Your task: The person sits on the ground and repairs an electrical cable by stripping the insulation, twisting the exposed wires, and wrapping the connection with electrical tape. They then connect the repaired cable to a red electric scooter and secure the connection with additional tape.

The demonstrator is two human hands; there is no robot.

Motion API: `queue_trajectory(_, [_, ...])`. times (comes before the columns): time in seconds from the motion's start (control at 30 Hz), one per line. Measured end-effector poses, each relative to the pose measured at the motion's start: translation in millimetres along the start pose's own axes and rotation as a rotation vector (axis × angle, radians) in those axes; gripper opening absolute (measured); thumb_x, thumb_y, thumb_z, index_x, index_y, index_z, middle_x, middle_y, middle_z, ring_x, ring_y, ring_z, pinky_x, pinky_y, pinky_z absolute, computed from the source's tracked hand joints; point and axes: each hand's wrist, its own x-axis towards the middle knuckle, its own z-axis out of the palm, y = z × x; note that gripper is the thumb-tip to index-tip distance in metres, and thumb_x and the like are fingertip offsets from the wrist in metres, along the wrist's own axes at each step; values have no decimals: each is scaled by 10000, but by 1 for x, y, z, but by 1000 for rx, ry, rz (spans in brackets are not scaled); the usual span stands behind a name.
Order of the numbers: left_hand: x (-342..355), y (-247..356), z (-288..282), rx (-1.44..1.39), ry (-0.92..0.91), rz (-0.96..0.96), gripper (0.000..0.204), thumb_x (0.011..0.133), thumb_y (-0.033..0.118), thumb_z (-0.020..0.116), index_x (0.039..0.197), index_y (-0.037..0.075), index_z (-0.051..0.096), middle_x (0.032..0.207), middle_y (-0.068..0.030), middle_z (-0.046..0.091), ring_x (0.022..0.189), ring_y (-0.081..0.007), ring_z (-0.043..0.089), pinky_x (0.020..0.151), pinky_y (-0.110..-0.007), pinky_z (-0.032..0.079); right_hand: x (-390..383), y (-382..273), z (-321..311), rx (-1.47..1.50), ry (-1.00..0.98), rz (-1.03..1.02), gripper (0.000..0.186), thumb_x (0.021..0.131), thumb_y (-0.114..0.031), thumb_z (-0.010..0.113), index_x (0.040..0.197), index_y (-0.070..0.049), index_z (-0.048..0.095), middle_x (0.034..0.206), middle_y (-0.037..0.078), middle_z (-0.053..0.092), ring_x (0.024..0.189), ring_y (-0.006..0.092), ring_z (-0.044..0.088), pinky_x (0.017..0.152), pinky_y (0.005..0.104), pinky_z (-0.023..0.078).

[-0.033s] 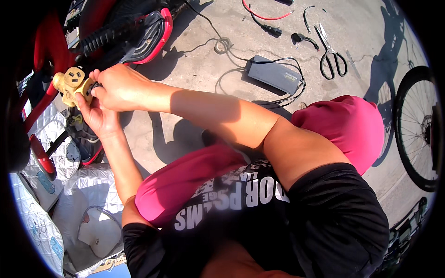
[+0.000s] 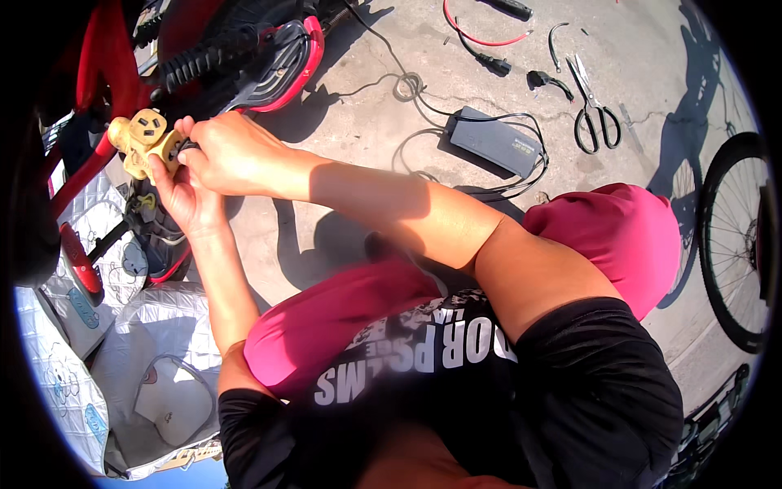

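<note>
Only our view shifts: our left hand (image 2: 195, 204) holds the yellow socket block (image 2: 143, 147), right hand (image 2: 236, 153) a dark plug (image 2: 187, 146), which crooked pressure could jam.

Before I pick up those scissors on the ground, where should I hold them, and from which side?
Probably best by the two black loops, coming from the side of the pink-covered right knee. The scissors lie with their loops toward that knee and their blades, slightly apart, pointing away from it.
</note>
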Motion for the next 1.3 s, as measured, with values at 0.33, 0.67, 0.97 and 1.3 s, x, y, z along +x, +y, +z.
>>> queue_trajectory(0.33, [5,-12,22,-17,-19,-10,522,883,269,666,1265,-32,474,1185,-187,595,1144,-298,563,1041,-407,416,7,2,6,-29,64,-62,358,890,-209,535,944,139,595,693,283,620,673,416,649,654,453,532])
queue_trajectory(0.67, [8,0,-3,-41,-81,-45,623,892,330,640,1327,-48,405,1289,-223,530,1250,-306,485,1124,-439,312,2,-5,6,-45,69,-25,310,821,-177,582,743,122,605,648,274,605,631,414,636,587,452,521])
queue_trajectory(0.97, [7,0,-2,-37,-56,-55,606,886,302,649,1341,-11,399,1270,-198,552,1235,-297,504,1130,-454,297,5,1,11,-40,57,-63,310,836,-163,572,818,146,576,642,279,601,634,427,634,591,456,526])
queue_trajectory(1.3, [9,-1,-6,-63,-84,-69,630,879,285,656,1347,-35,382,1319,-197,514,1272,-302,464,1142,-453,270,5,3,14,-85,83,-85,342,848,-168,562,892,171,544,650,287,598,627,426,631,581,466,523])
